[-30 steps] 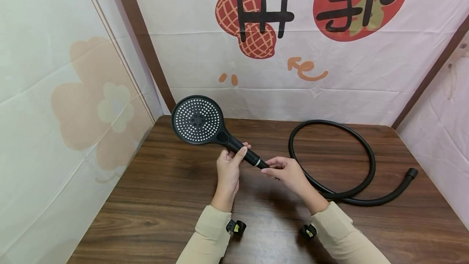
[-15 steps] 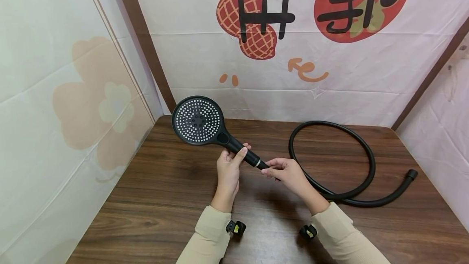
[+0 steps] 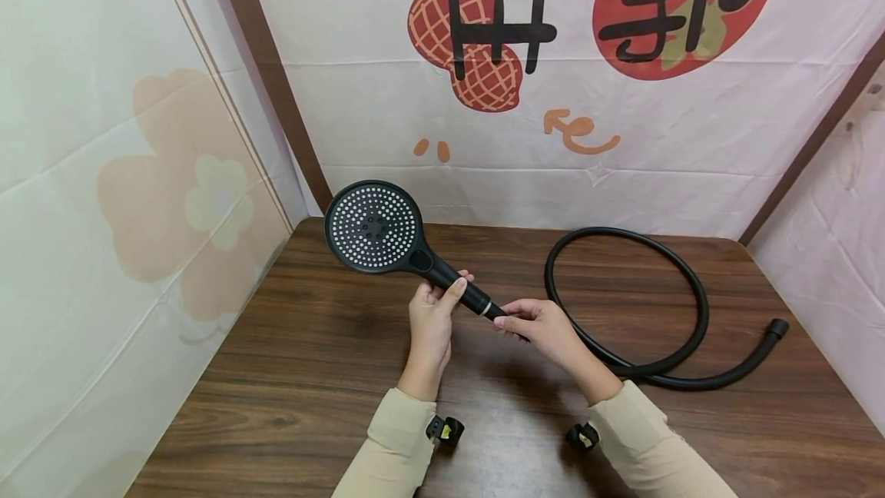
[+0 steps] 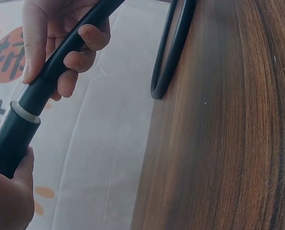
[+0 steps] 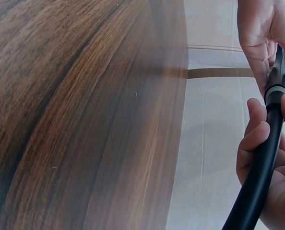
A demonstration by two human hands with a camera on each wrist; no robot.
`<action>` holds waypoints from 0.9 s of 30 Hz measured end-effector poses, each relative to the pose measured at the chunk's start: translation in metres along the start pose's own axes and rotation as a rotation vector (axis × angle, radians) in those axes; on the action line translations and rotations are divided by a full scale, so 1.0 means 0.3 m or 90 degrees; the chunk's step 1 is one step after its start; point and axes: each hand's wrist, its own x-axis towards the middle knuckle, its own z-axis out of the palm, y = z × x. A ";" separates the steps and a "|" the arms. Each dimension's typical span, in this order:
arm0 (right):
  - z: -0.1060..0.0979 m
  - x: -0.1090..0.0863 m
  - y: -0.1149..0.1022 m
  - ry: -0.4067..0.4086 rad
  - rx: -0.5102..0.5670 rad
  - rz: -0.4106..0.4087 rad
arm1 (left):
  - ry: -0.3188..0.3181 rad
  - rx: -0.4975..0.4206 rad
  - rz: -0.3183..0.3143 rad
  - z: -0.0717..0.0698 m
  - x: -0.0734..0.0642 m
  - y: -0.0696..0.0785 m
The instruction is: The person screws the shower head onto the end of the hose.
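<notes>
A black shower head (image 3: 373, 227) with a round dotted face is held up over the wooden table (image 3: 311, 375). My left hand (image 3: 445, 297) grips its handle (image 4: 12, 139), thumb on top. My right hand (image 3: 517, 321) pinches the end of the black hose (image 3: 625, 306) right at the base of the handle, by a pale ring (image 5: 277, 91). In the left wrist view the right hand (image 4: 61, 43) curls round the hose end. The right wrist view has the left hand (image 5: 260, 33) above and the right hand (image 5: 269, 163) round the hose (image 5: 257, 187).
The hose lies in a loop on the right half of the table, its free end (image 3: 779, 327) near the right wall. Printed cloth walls (image 3: 553, 98) close in the back and both sides. Bare table (image 5: 85, 120) lies in front of the hands.
</notes>
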 end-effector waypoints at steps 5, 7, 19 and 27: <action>0.003 -0.001 0.000 0.000 0.003 -0.009 | 0.002 -0.001 0.007 -0.001 -0.001 0.001; 0.005 0.000 -0.001 0.003 0.004 -0.010 | 0.002 0.001 0.008 -0.002 -0.002 0.002; 0.007 -0.004 -0.008 0.027 0.001 0.007 | -0.004 0.006 -0.002 0.001 -0.001 0.005; 0.010 -0.004 -0.006 0.028 -0.001 -0.003 | -0.005 0.010 -0.002 -0.001 -0.001 0.004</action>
